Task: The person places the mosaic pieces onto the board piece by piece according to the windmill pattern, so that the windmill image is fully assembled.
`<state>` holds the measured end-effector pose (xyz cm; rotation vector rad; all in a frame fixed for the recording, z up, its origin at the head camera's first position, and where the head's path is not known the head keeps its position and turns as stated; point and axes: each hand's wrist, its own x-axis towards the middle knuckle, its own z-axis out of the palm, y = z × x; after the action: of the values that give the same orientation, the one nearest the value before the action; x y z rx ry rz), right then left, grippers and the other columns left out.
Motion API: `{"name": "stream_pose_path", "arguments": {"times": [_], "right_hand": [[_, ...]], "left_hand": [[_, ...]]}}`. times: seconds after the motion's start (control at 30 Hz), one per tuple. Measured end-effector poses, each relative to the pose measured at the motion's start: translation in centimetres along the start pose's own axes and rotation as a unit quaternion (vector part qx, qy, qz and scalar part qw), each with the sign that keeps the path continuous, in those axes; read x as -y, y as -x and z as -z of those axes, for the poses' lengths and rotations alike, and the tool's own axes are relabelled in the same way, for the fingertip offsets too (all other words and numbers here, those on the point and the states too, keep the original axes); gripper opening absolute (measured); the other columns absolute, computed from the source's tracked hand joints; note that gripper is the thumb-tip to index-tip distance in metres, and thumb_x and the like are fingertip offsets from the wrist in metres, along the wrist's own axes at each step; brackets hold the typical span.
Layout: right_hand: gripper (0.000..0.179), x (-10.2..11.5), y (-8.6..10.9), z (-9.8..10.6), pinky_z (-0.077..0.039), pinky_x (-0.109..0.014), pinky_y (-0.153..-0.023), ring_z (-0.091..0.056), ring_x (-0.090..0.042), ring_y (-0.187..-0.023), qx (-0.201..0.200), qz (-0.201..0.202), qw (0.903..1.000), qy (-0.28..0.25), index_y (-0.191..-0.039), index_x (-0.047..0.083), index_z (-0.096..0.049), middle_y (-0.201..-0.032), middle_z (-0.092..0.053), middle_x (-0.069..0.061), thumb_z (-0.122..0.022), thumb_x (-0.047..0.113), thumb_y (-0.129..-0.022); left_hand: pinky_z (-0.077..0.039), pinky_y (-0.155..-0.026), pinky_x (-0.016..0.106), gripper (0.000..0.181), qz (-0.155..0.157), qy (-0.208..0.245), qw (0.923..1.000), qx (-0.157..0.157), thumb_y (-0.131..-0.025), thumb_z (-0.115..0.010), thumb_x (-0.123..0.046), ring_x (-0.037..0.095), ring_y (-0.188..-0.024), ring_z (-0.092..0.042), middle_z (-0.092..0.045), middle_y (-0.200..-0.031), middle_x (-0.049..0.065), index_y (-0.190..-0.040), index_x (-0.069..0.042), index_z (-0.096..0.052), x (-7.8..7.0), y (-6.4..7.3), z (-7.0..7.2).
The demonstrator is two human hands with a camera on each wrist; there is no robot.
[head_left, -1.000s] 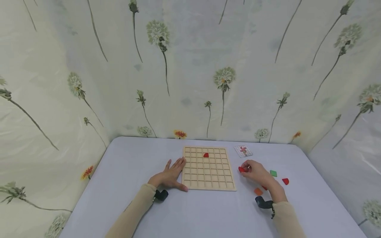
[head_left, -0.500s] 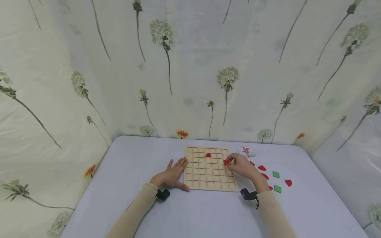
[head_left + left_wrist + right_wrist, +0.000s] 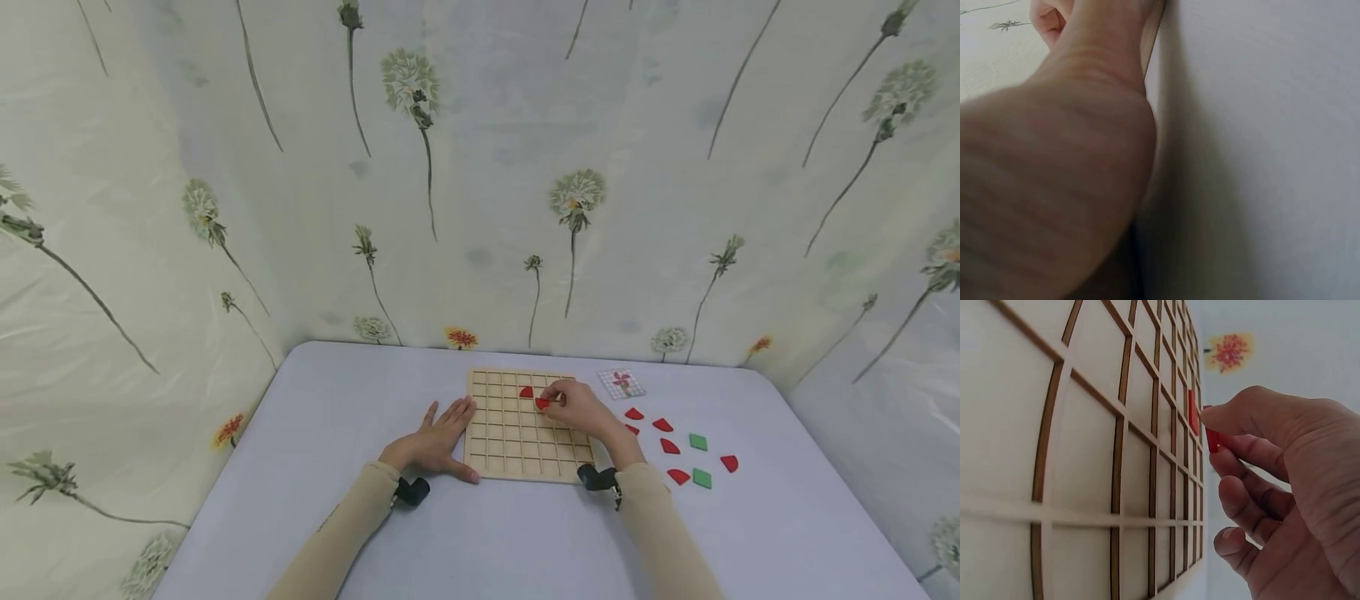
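A wooden grid board [image 3: 517,433] lies on the table, one red quarter-circle tile [image 3: 527,392] set in a cell of its upper part. My right hand [image 3: 581,408] pinches a second red quarter-circle tile [image 3: 542,404] between thumb and fingers, just above the board and close to the placed one. In the right wrist view this held tile [image 3: 1210,431] is seen edge-on, slightly off the grid. My left hand [image 3: 437,442] lies with fingers spread against the board's left edge, thumb at its lower left corner. The left wrist view mostly shows the base of that hand [image 3: 1066,162].
Right of the board lie several loose red quarter-circle tiles [image 3: 670,447] and two green square tiles [image 3: 698,442]. A pattern card with a red pinwheel flower [image 3: 621,383] lies at the board's upper right. A flower-print curtain [image 3: 480,208] hangs behind the table.
My right hand has carried the pinched red tile leftward from the table beside the board to over the grid. More loose tiles are uncovered. The left hand stays at the board's edge.
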<state>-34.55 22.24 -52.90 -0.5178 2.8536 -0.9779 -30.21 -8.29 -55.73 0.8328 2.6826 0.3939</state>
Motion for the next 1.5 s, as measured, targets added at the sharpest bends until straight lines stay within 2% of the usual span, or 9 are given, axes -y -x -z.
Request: {"name": "stream_pose_path", "arguments": {"times": [0.33,0.63,0.83,1.23,1.5], "right_hand": [[0.019,0.6,-0.8,-0.9,-0.045,-0.03,-0.069,-0.051,-0.017,-0.08,0.011,0.002,0.9999,-0.007,-0.102,0.007,-0.069,-0.094,-0.064,-0.004,-0.069,0.013,-0.084],[0.017,1.1,-1.1,-1.3,-0.045,-0.029,-0.066,-0.051,-0.018,-0.08,0.012,0.0,0.9999,-0.003,-0.103,0.004,-0.07,-0.1,-0.065,-0.008,-0.068,0.009,-0.086],[0.019,1.0,-1.2,-1.6,-0.044,-0.027,-0.063,-0.05,-0.016,-0.076,0.009,-0.002,1.0,0.002,-0.105,0.005,-0.069,-0.101,-0.065,-0.007,-0.066,0.009,-0.086],[0.02,1.3,-1.1,-1.7,-0.045,-0.029,-0.067,-0.051,-0.017,-0.079,0.007,-0.007,0.9998,-0.017,-0.107,0.007,-0.068,-0.107,-0.061,-0.008,-0.067,0.011,-0.088],[0.017,1.0,-1.3,-2.1,-0.045,-0.029,-0.066,-0.051,-0.016,-0.078,0.007,-0.006,0.9999,-0.011,-0.105,0.01,-0.069,-0.099,-0.06,-0.004,-0.068,0.013,-0.089]], "left_hand": [[0.011,-0.118,0.053,0.13,-0.001,0.0,1.0,0.002,-0.069,-0.066,-0.076,0.018,-0.151,0.009,0.011,-0.164,0.003,-0.156,-0.011,0.006,-0.1,0.1,0.2],[0.011,-0.119,0.052,0.13,0.002,0.002,1.0,0.003,-0.068,-0.066,-0.076,0.018,-0.151,0.009,0.01,-0.164,0.003,-0.156,-0.011,0.005,0.0,0.1,0.2],[0.01,-0.119,0.053,0.13,0.002,-0.003,1.0,0.002,-0.068,-0.065,-0.077,0.019,-0.151,0.008,0.009,-0.164,0.004,-0.156,-0.01,0.004,0.0,0.1,0.1],[0.01,-0.119,0.053,0.128,-0.002,-0.003,1.0,0.002,-0.07,-0.065,-0.075,0.02,-0.151,0.007,0.01,-0.164,0.005,-0.155,-0.009,0.004,-0.4,0.6,0.6],[0.009,-0.119,0.053,0.129,0.0,-0.001,1.0,0.001,-0.07,-0.066,-0.075,0.021,-0.151,0.006,0.008,-0.164,0.005,-0.156,-0.009,0.004,-0.4,0.5,0.4]]}}
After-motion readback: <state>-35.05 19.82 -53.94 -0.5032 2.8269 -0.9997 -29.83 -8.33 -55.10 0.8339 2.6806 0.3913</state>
